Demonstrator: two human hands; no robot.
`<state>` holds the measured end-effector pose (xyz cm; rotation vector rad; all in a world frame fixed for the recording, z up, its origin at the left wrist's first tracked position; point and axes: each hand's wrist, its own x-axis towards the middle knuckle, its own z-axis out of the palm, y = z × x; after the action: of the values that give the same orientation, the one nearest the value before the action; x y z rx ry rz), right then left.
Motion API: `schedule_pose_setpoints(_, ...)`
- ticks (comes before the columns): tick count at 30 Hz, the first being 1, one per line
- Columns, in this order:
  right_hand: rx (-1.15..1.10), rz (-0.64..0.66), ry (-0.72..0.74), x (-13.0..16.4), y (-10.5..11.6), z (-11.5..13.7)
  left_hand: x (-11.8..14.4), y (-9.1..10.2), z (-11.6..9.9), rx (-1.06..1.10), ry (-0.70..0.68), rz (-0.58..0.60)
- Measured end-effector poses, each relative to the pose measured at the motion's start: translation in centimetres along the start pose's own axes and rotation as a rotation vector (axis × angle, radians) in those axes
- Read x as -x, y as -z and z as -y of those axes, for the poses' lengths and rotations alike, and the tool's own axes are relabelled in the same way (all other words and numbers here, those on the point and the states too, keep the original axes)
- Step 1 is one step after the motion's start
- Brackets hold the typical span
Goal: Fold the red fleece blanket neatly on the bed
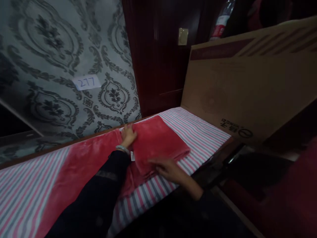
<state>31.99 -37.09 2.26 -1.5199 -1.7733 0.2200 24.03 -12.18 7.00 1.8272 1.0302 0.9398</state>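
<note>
A red plush blanket [158, 142] lies partly folded on a striped sheet, its folded part to the right and a single flatter stretch to the left. My left hand [128, 136], with a bracelet at the wrist, rests on the blanket's far side, fingers apart. Beside it a small white label [132, 156] shows at the fold's edge. My right hand [169, 170] is over the near edge of the folded part, blurred, its forefinger stretched out to the left and the other fingers partly bent. Whether it touches the cloth is unclear.
The striped sheet [198, 127] covers a narrow bed against a patterned wall [114, 96] bearing a paper marked 277 [86, 82]. A large cardboard box [237, 82] stands at the right end, a bottle [221, 23] behind it. Dark furniture lies along the near right side.
</note>
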Motion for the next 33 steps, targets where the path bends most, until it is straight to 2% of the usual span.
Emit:
schedule_pose_setpoints(2,0.034,-0.182,-0.098,-0.6,3.0,-1.0,1.1,-0.9,-1.5,-0.141,-0.107,0.149)
schedule_pose_setpoints(4,0.189,-0.308,-0.220,-1.4,5.0,-2.4,2.6,-2.1,-2.6,-0.386,-0.265,0.311)
schedule_pose_setpoints(6,0.350,-0.273,-0.328,-1.9,5.4,-3.9,4.1,-3.0,-2.6,-0.684,-0.397,0.386)
schedule_pose_setpoints(7,0.418,-0.209,-0.382,-2.0,5.1,-4.6,4.8,-3.4,-2.2,-0.798,-0.413,0.389)
schedule_pose_setpoints(9,0.525,-0.081,-0.471,-1.6,3.6,-5.8,6.0,-3.8,-0.8,-0.894,-0.366,0.366)
schedule_pose_setpoints(11,0.582,-0.014,-0.503,-0.6,2.0,-6.6,6.7,-3.9,0.9,-0.912,-0.326,0.358)
schedule_pose_setpoints(13,0.604,-0.015,-0.490,0.3,1.0,-7.2,6.9,-3.7,2.1,-0.906,-0.322,0.354)
schedule_pose_setpoints(15,0.584,-0.004,-0.491,0.7,1.1,-7.5,6.7,-3.3,2.1,-0.890,-0.302,0.385)
schedule_pose_setpoints(17,0.532,0.023,-0.512,0.1,2.1,-7.8,6.2,-3.0,1.2,-0.879,-0.254,0.454)
schedule_pose_setpoints(20,0.453,0.008,-0.475,-3.1,4.4,-7.9,5.6,-2.8,-1.4,-0.876,-0.277,0.500)
schedule_pose_setpoints(22,0.432,-0.019,-0.409,-6.8,6.1,-8.0,5.6,-3.0,-3.2,-0.821,-0.424,0.530)
schedule_pose_setpoints(25,0.426,0.030,-0.434,-13.1,7.5,-8.7,6.4,-3.8,-4.6,-0.685,-0.699,0.762)
schedule_pose_setpoints(27,0.418,0.070,-0.501,-16.3,7.4,-9.8,7.4,-4.5,-4.4,-0.662,-0.810,0.926)
schedule_pose_setpoints(28,0.412,0.081,-0.525,-17.4,7.0,-10.5,8.0,-4.8,-3.9,-0.669,-0.841,0.962)
schedule_pose_setpoints(30,0.406,0.094,-0.541,-18.5,5.6,-12.2,9.1,-5.4,-2.5,-0.670,-0.872,0.941)
schedule_pose_setpoints(33,0.415,0.121,-0.545,-18.1,3.2,-14.8,10.5,-5.7,-0.4,-0.627,-0.856,0.838)
